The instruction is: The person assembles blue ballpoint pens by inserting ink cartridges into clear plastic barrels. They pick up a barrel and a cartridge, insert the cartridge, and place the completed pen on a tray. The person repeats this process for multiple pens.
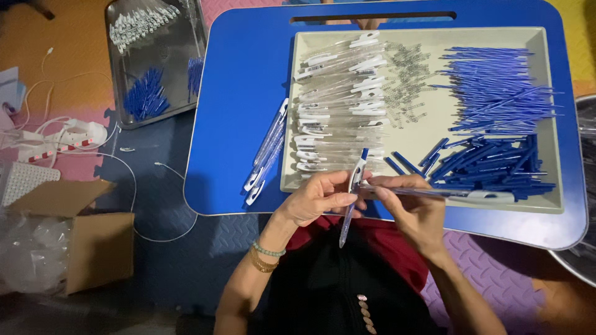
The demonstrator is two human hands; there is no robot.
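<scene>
Left hand (316, 198): fingers pinched round a clear pen (351, 201) with a white clip and blue tip, just below the clip
Pen axis: near upright in the view, tip pointing up toward the tray, tail hanging down over the person's lap
Right hand (413, 208): closed on a second pen barrel (447, 193), which lies almost level and runs out to the right along the tray's near edge
Relation: the two pieces cross close to a right angle, meeting between the thumbs; both hands touch at that spot, the left slightly nearer the upright pen's clip
Beige tray (422, 111): just beyond the hands, on a blue lap table (242, 93)
Tray contents: clear barrels (335, 93) left, springs (403, 74) middle, blue refills (496, 87) and blue caps (490, 164) right
Finished pens (267, 152): lying on the table left of the tray
</scene>
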